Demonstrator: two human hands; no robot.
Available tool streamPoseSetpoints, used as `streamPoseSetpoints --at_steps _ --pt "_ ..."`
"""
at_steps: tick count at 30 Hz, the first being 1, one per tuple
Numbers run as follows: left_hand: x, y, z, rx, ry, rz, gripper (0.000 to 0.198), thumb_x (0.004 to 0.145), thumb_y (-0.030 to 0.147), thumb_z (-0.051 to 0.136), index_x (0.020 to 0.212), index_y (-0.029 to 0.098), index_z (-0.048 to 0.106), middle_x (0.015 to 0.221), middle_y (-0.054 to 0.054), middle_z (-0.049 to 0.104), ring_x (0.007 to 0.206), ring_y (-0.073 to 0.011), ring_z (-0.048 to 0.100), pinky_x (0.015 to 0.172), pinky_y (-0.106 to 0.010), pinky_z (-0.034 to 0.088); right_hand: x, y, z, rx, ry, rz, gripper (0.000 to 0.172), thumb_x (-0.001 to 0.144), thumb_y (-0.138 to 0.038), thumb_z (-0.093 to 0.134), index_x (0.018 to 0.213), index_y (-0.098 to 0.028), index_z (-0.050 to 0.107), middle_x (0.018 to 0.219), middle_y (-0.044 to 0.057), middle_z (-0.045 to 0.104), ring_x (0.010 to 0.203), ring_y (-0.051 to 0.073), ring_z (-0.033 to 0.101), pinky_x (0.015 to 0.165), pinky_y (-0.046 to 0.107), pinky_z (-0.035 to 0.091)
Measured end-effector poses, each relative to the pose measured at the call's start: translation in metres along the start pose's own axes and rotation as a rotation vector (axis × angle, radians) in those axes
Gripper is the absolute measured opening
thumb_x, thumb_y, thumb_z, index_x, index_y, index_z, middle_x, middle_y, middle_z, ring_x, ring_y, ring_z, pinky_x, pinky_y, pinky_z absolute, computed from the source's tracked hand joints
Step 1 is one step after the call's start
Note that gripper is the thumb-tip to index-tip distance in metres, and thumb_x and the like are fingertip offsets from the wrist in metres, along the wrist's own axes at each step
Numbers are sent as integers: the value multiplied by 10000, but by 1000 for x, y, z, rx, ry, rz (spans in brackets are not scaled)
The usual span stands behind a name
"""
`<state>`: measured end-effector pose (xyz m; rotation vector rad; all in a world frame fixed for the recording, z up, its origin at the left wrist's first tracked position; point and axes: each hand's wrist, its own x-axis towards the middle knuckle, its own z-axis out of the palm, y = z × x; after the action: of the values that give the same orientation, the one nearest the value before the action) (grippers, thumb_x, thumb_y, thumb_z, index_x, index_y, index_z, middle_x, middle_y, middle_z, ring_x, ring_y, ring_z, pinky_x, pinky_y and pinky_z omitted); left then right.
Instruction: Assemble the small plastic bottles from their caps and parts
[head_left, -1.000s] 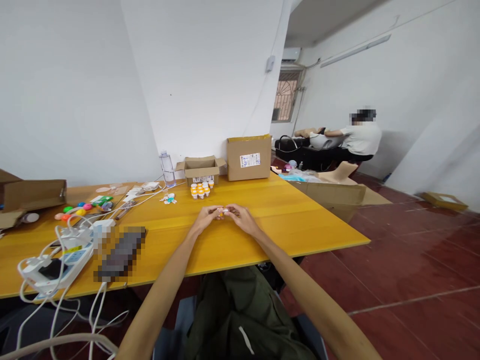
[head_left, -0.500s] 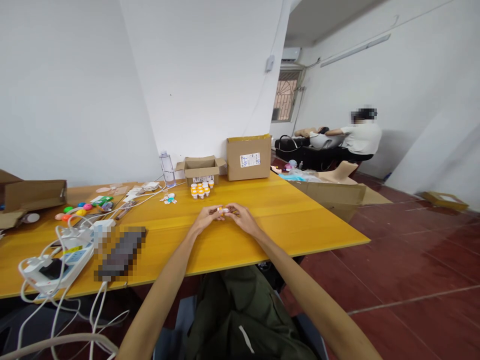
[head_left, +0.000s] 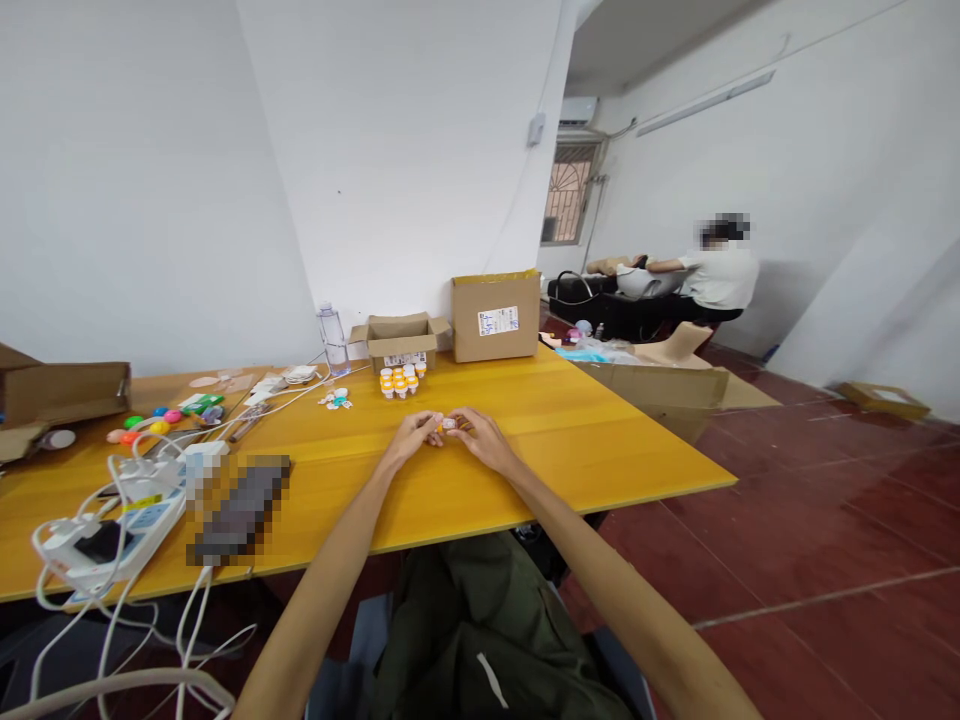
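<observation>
Both hands meet over the yellow table [head_left: 570, 440], the left hand [head_left: 411, 437] and right hand [head_left: 480, 438] pinching a small orange-and-white vial [head_left: 448, 424] between their fingertips. Behind the vial stands a cluster of like vials [head_left: 399, 381], and behind those an open box [head_left: 400, 338] with a taller closed box [head_left: 496, 315] just to its right. Left of the open box stands a water bottle [head_left: 331, 338]. A power strip [head_left: 112, 528] with white cables lies at the table's near left corner.

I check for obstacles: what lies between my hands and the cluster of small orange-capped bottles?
Only bare yellow tabletop between hands and bottles, head view.
</observation>
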<state>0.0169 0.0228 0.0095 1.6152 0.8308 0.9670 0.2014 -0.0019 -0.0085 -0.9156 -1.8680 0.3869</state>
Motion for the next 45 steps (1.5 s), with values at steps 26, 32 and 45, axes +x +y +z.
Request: streamPoseSetpoints --at_steps 26,32,45 --pt "3 -5 -1 -11 23 -5 428 752 557 737 907 158 717 694 -18 709 635 -149 677 648 -254 529 0 3 2 85 -85 143 283 849 -343 646 1100 -223 596 859 16 703 730 176 645 698 298 513" --pt "1 -2 0 -13 11 -7 398 760 532 739 891 157 718 664 -12 696 626 -149 675 655 -255 527 1 -4 0 48 -80 130 158 876 -359 608 948 -220 629 855 21 711 772 182 651 716 289 497" --pt "1 0 1 -15 7 -12 391 737 537 740 866 169 706 658 -5 684 620 -150 647 630 -258 497 1 -2 1 43 -81 161 272 810 -345 686 1044 -222 621 816 4 700 683 168 622 655 284 482"
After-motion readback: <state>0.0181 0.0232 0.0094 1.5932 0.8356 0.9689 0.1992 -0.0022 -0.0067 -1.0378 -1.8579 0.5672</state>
